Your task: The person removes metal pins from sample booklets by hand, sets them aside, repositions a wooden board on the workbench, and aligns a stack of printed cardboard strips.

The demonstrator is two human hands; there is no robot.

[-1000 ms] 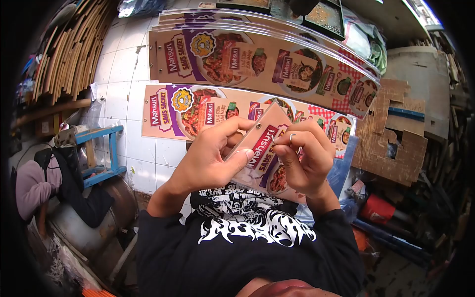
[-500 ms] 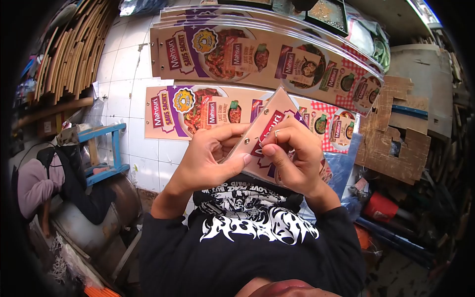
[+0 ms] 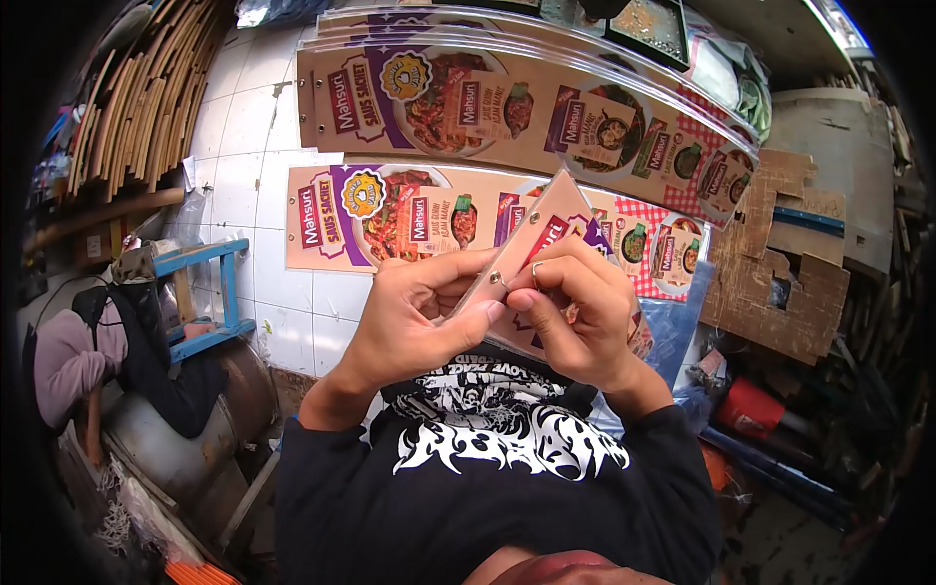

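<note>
A plastic-covered printed banner [image 3: 525, 255] with metal eyelets along its end is held tilted in front of my chest. My left hand [image 3: 429, 307] grips its end edge, thumb on top and fingers beneath. Over the print, my right hand [image 3: 580, 317] pinches a small curved metal hook [image 3: 534, 274], its tip close to the lower eyelet [image 3: 495, 277]. Whether the hook has entered the eyelet cannot be made out. Behind my hands a similar banner [image 3: 322, 242] lies flat, and beyond it rests a stack of the same banners [image 3: 429, 102].
White tiles [image 3: 229, 122] form the work surface. Wooden slats [image 3: 146, 97] stand at the far left, above a blue frame [image 3: 229, 292]. Worn cardboard [image 3: 809, 312] is at the right, near a red object [image 3: 749, 409]. A black tray [image 3: 648, 29] sits at the back.
The held banner has tilted more upright, showing its eyelets. My right hand has moved left with the hook, toward the lower eyelet and my left thumb.
</note>
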